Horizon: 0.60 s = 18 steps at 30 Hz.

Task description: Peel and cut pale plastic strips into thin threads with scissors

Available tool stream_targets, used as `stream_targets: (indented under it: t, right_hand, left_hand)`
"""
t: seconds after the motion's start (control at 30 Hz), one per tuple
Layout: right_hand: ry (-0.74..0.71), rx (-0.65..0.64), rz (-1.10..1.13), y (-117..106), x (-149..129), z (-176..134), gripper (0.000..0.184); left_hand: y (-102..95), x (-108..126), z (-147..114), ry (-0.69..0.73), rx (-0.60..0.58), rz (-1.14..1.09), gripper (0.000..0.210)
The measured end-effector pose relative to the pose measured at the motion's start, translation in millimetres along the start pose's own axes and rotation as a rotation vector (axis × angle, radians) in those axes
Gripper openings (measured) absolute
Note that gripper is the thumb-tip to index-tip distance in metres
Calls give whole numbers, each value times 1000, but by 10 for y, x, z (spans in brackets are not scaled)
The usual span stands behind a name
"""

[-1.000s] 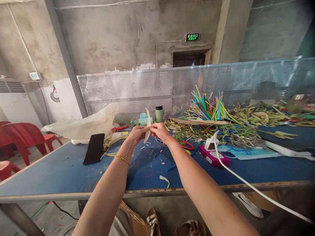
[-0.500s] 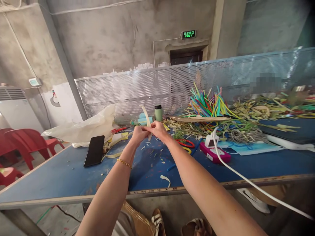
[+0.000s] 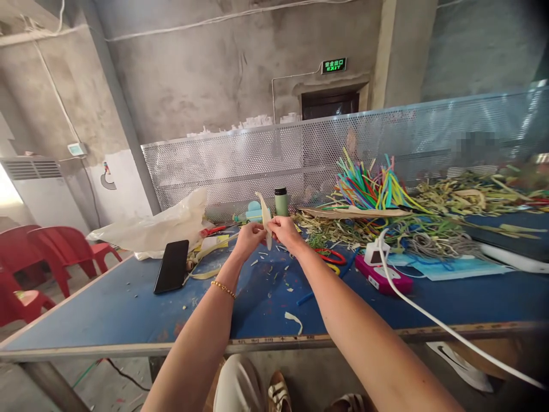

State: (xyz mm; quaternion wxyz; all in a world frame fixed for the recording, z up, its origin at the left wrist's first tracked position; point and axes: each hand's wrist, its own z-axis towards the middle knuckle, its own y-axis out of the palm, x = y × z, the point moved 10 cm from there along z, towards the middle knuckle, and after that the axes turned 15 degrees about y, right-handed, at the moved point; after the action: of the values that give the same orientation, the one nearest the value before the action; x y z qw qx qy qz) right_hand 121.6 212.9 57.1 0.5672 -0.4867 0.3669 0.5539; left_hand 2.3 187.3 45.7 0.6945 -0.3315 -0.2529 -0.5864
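A pale, flat, slightly curled strip, like dried husk or leaf point(image 3: 263, 207), stands nearly upright above the table between my hands. My right hand point(image 3: 285, 230) pinches it from the right, thumb and fingers closed on its lower middle. On the other side, my left hand point(image 3: 249, 240) has its fingertips drawn together at the strip's left edge; their exact hold is too small to make out. The strip's tip rises above my fingers and its lower end hangs below them. Small pale scraps point(image 3: 294, 321) lie on the blue table point(image 3: 128, 320) underneath.
Left of my hands are a black phone point(image 3: 171, 266) and a crumpled plastic bag point(image 3: 158, 220). Behind stands a green bottle point(image 3: 281, 203). To the right are colourful pipe cleaners point(image 3: 369, 186), dried strips point(image 3: 450, 194), a magenta power strip point(image 3: 392, 280) and a white cable point(image 3: 429, 317).
My hands, together on the strip before, have moved slightly apart, with the left fingertips now at its left edge. The whole view has shifted a little.
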Motion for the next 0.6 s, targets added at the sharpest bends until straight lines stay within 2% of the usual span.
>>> stream_targets:
  t: [0.13,0.3,0.6]
  right_hand:
    - [-13,-4,-7,1,6,5,13]
    - [-26,-19,-18,8,-18,-17,16]
    - [-31,-19,-35,10,-3,4,14]
  left_hand:
    - [-69,12,32,61,25,102,7]
    - [-85,8,13,33,21,141,15]
    - [17,-17,-52,-117,-38,-70,12]
